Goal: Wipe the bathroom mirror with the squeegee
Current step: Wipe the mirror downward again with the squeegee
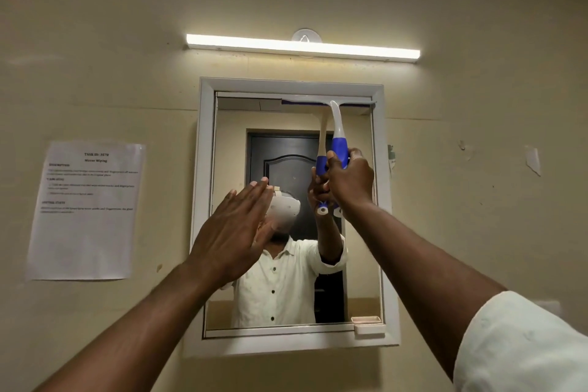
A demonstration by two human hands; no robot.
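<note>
Nearest the camera, a pale rolled sleeve covers the raised right arm, while the left hand hovers flat and empty in front of the lower left part of the mirror, fingers straight and held together; whether it touches the glass cannot be told. Beyond it, the right hand is closed around the blue grip of the squeegee, whose white neck rises to a blade pressed along the top edge of the glass, on the right half, just under the white frame. By the look of it the tool is light, rigid plastic with a soft rubber edge, best held low on the blue grip as it is here, so the wrist can keep the blade flat and even; the glass is hard, smooth and breakable, and calls for steady rather than heavy pressure. Judging from the blade's place at the very top, a downward stroke on this side is about to begin, with the left half seemingly yet to be done. A small pink tray sits at the frame's lower right corner. Farther off, a printed sheet is taped to the cream wall left of the mirror, and a lit strip lamp glows above it.
</note>
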